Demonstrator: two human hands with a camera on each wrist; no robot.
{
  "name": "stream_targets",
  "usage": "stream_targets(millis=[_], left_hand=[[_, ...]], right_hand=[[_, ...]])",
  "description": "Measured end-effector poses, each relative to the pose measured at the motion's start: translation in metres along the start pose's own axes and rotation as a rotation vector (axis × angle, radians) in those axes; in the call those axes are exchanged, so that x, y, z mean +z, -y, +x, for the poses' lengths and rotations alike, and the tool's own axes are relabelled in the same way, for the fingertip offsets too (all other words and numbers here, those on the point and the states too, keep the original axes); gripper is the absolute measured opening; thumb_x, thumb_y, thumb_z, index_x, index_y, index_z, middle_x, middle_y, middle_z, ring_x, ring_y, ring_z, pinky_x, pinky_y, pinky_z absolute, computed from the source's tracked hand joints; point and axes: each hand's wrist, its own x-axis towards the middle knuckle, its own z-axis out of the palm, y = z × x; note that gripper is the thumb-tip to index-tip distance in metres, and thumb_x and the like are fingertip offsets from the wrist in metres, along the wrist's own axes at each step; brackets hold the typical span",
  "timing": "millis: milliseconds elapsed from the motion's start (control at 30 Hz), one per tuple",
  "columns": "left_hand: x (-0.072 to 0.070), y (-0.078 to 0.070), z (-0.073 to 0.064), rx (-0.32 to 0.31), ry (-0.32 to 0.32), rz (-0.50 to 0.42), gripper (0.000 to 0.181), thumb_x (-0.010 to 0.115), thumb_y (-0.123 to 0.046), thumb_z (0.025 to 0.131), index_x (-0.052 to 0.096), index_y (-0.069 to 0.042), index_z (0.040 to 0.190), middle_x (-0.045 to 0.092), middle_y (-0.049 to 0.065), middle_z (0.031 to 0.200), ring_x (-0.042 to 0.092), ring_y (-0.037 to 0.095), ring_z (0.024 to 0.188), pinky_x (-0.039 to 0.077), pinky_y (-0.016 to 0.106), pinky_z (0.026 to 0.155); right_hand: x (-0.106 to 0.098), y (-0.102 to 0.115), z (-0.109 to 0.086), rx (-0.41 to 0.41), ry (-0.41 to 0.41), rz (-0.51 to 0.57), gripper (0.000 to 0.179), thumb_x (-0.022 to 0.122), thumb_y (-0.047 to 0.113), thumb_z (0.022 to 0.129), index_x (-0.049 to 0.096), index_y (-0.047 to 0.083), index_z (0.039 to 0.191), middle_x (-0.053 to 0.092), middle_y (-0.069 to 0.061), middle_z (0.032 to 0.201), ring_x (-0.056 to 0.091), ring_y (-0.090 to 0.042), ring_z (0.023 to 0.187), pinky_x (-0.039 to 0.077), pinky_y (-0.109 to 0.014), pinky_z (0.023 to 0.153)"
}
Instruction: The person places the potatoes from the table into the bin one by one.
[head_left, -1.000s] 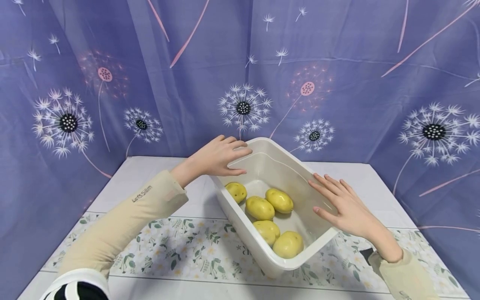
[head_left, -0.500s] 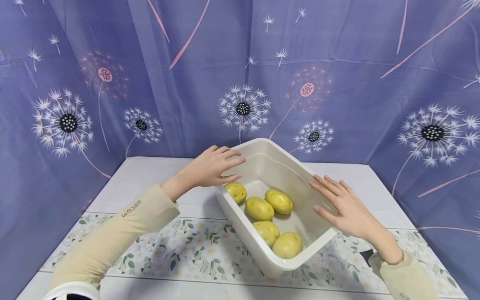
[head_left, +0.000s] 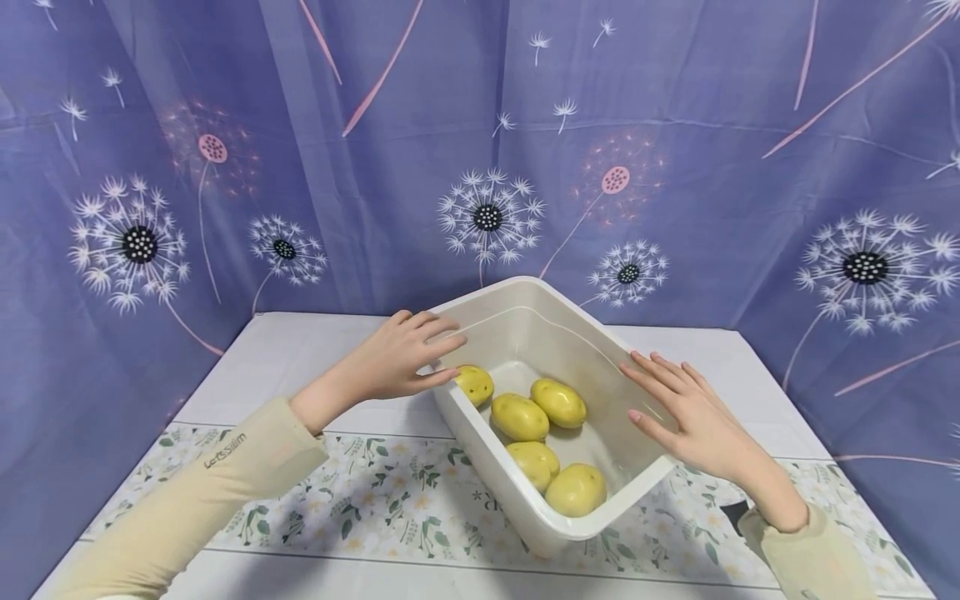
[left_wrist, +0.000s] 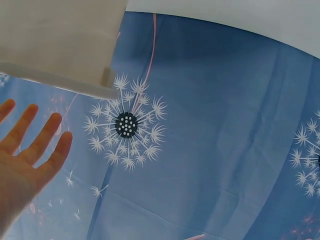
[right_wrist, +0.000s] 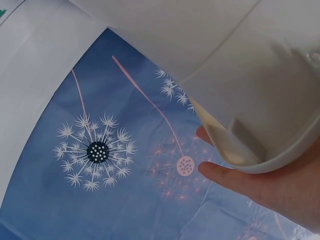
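Note:
A deep off-white plastic tub stands turned cornerwise on the table, with several yellow potatoes on its floor. My left hand hovers at the tub's left rim, fingers spread and slightly bent, holding nothing. The left wrist view shows those fingers apart from the tub wall. On the opposite side my right hand lies along the right rim with long, extended fingers. In the right wrist view the hand is right against the rim; whether it bears on it I cannot tell.
The white table carries a band of floral cloth under the tub. A purple dandelion-print curtain closes off the back and both sides. A dark object shows beside the right wrist.
My left hand has drawn back leftward and toward me, from over the tub's far left rim to its left corner. The right hand, tub and potatoes have stayed put.

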Motion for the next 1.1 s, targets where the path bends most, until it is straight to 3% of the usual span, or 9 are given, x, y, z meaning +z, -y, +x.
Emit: stream_targets(millis=[333, 500, 633, 900, 1100], left_hand=[[-0.006, -0.006, -0.017, -0.058, 0.024, -0.02, 0.039, 0.044, -0.039, 0.09, 0.056, -0.014, 0.116, 0.059, 0.009, 0.114, 0.054, 0.028, 0.105, 0.044, 0.043, 0.085], [-0.008, -0.007, -0.029, -0.1, 0.057, -0.031, 0.044, 0.033, -0.043, 0.093, 0.056, -0.015, 0.119, 0.059, 0.008, 0.117, 0.054, 0.027, 0.106, 0.043, 0.043, 0.085], [-0.009, -0.008, -0.038, -0.125, 0.041, -0.038, 0.05, 0.026, -0.047, 0.094, 0.056, -0.015, 0.119, 0.059, 0.008, 0.117, 0.053, 0.027, 0.106, 0.043, 0.043, 0.085], [-0.011, -0.01, -0.058, -0.175, -0.01, -0.05, 0.048, 0.033, -0.047, 0.093, 0.058, -0.014, 0.117, 0.061, 0.007, 0.113, 0.053, 0.028, 0.106, 0.042, 0.045, 0.084], [-0.015, -0.01, -0.072, -0.247, 0.031, -0.049, 0.045, 0.038, -0.046, 0.091, 0.057, -0.017, 0.119, 0.058, 0.007, 0.119, 0.051, 0.028, 0.111, 0.037, 0.045, 0.091]], right_hand=[[-0.001, -0.001, -0.001, 0.004, -0.008, 0.019, 0.051, 0.056, 0.027, 0.086, 0.042, 0.014, 0.133, 0.038, -0.014, 0.139, 0.03, -0.037, 0.129, 0.011, -0.053, 0.108], [-0.001, -0.001, -0.004, 0.031, -0.009, 0.036, 0.05, 0.055, 0.026, 0.086, 0.043, 0.015, 0.133, 0.038, -0.012, 0.14, 0.03, -0.036, 0.13, 0.011, -0.052, 0.109], [-0.001, -0.002, -0.008, 0.042, -0.017, 0.031, 0.05, 0.056, 0.026, 0.085, 0.043, 0.015, 0.133, 0.038, -0.012, 0.14, 0.03, -0.036, 0.13, 0.011, -0.051, 0.109], [-0.005, -0.008, -0.016, 0.063, -0.04, 0.031, 0.052, 0.055, 0.025, 0.086, 0.04, 0.015, 0.135, 0.039, -0.013, 0.139, 0.03, -0.036, 0.13, 0.008, -0.048, 0.111], [-0.007, -0.013, -0.024, 0.093, -0.031, 0.03, 0.052, 0.052, 0.024, 0.088, 0.037, 0.014, 0.136, 0.037, -0.014, 0.14, 0.029, -0.037, 0.13, 0.007, -0.049, 0.111]])
